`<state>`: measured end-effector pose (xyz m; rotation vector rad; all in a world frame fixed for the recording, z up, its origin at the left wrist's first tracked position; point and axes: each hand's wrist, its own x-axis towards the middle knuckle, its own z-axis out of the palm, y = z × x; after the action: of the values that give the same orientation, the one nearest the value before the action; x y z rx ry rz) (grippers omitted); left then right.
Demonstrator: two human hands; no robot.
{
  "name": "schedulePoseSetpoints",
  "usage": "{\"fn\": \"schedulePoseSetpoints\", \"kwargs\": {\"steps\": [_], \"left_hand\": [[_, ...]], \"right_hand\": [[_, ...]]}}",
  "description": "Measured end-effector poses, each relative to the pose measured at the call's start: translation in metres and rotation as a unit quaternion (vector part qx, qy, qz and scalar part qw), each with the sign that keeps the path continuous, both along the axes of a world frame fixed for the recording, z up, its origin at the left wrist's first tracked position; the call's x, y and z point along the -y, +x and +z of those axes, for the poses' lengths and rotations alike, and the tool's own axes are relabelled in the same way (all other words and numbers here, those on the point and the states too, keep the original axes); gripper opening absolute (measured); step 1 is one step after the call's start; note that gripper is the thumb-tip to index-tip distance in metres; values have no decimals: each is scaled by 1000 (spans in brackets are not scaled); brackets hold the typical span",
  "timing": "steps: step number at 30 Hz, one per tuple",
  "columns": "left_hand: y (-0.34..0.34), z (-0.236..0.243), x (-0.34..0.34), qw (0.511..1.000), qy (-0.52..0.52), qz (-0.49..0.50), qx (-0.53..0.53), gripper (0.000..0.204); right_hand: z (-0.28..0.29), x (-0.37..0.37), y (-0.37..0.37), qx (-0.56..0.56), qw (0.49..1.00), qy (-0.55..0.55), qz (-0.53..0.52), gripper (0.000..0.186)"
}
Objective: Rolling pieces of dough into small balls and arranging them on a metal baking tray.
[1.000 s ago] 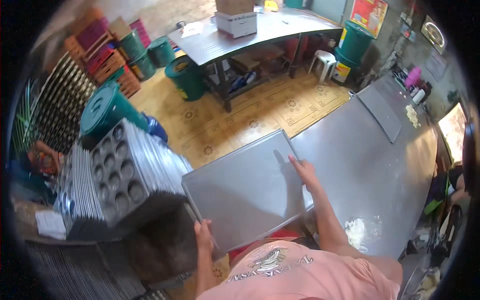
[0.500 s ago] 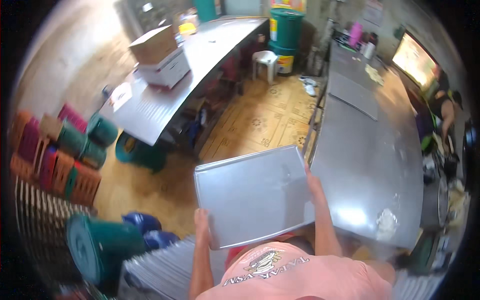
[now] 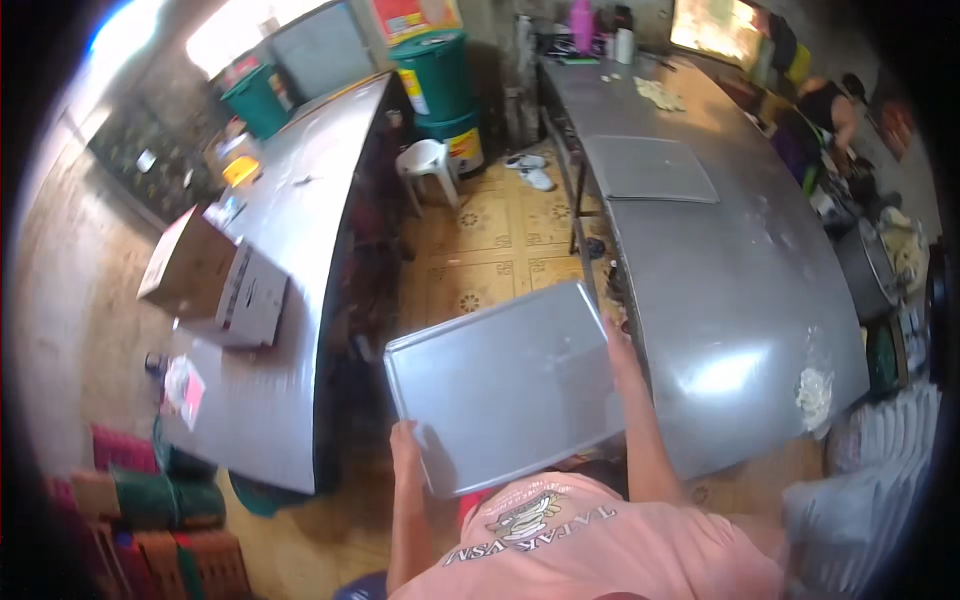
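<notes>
"What stands around the tray [image 3: 505, 390]?"
"Stacked cartons [image 3: 250, 300] on the left table [image 3: 250, 420], a flat grey sheet [image 3: 650, 168] on the right table [image 3: 690, 260], a white stool [image 3: 426, 158] far between."
"And the hands?"
"Left hand [image 3: 405, 443] and right hand [image 3: 617, 347] grip its opposite sides, near centre; their hold beneath seems hidden."
"Floor [image 3: 480, 265]?"
"Yellow, patterned."

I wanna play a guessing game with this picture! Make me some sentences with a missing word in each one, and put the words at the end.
1. The left hand holds the left side of the metal tray, and the right hand holds its ____ side.
2. The white stool stands on the ____.
3. The stacked buckets near the stool are mostly coloured ____.
4. The brown box is to the ____ of the tray in the picture.

Missing words: right; floor; green; left.
</notes>
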<state>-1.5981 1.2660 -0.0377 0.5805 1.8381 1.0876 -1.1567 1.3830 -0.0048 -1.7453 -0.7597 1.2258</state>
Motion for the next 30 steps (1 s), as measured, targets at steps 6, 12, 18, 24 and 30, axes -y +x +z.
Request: {"fn": "schedulePoseSetpoints", "kwargs": {"steps": [6,12,18,24,30], "left_hand": [[-22,0,-173,999,-10,-19,-33,50],[24,11,-356,979,-9,-202,13,49],[138,21,-530,903,-42,-427,-10,60],[318,-5,-666,836,-31,-544,63,67],[467,-16,-752,771,-169,-603,113,71]], "right_hand": [[2,-137,-22,130,988,-7,-81,118],[4,-258,32,119,980,-87,-136,117],[17,-351,162,192,940,-106,-262,115],[11,-463,350,244,910,-140,-304,110],[-37,-539,515,322,882,-190,-286,101]]}}
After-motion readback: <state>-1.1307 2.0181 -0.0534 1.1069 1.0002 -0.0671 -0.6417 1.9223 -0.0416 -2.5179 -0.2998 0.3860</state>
